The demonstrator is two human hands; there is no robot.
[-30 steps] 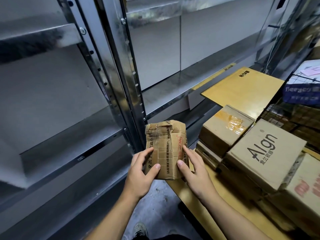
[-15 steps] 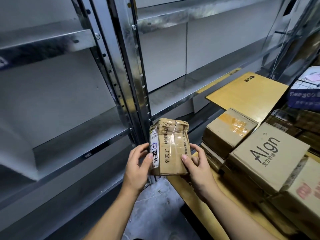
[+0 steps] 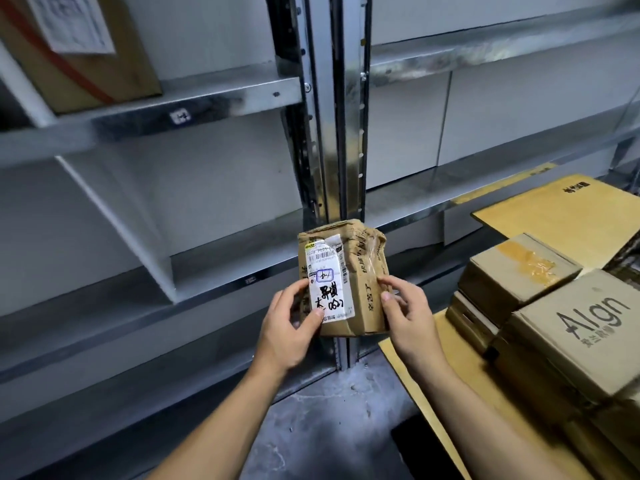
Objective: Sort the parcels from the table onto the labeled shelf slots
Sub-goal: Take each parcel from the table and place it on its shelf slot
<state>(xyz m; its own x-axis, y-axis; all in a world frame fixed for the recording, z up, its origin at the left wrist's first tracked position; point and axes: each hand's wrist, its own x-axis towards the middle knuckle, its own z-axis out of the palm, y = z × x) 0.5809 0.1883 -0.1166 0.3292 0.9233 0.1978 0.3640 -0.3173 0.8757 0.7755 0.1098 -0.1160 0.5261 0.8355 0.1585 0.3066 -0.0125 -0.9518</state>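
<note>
Label check before shelving. The parcel (image 3: 362, 271) is held in mid-air before the shelf post (image 3: 323, 133), just left of the table (image 3: 408, 365), the left hand (image 3: 287, 330) and right hand (image 3: 407, 315) each pinching a lower side. Its label (image 3: 329, 292) faces the viewer; matching its handwritten code to a shelf tag (image 3: 180, 116) should precede placement.

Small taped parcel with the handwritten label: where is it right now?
Head view, centre: the small taped parcel is held between the left hand and right hand, in front of the shelf upright and left of the Algn box.
</note>
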